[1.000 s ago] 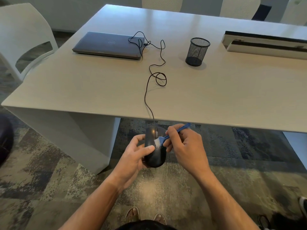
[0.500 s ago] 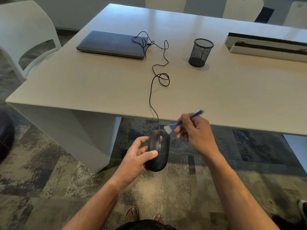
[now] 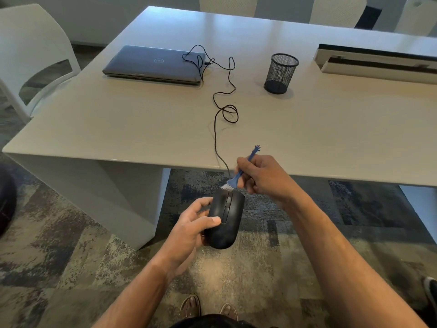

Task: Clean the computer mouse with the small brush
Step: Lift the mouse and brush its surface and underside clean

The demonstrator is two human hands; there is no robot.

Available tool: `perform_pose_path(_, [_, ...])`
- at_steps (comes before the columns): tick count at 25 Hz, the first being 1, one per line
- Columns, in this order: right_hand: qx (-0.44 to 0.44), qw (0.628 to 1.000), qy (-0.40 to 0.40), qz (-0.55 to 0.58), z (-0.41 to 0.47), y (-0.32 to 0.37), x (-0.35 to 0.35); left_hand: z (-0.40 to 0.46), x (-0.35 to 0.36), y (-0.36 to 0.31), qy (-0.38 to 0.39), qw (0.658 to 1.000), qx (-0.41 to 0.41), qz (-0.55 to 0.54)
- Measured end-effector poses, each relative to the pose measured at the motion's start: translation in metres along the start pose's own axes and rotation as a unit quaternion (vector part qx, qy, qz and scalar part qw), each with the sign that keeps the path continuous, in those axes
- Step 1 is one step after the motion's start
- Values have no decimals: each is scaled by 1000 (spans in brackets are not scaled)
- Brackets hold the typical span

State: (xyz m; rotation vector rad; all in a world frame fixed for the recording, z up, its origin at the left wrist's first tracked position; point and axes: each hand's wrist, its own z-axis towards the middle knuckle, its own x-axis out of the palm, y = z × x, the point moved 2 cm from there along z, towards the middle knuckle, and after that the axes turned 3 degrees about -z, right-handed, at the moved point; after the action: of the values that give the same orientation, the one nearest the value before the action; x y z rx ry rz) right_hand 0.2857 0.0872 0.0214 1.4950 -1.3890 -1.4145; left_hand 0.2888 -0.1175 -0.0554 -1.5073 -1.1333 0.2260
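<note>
A pale rectangular table (image 3: 307,129) filled the upper frame, bearing a closed grey laptop (image 3: 153,63) and a black mesh cup (image 3: 280,73). Below its edge at centre frame, the left hand (image 3: 189,230) gripped the black wired computer mouse (image 3: 225,217) (thumb across its top). The right hand (image 3: 264,177) pinched the small blue-handled brush (image 3: 238,175), white bristles touching the mouse's front edge.
</note>
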Motion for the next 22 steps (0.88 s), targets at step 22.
perform_pose_path(22, [-21, 971, -140, 192, -44, -45, 26, 9, -5, -14, -38, 988, 0, -149])
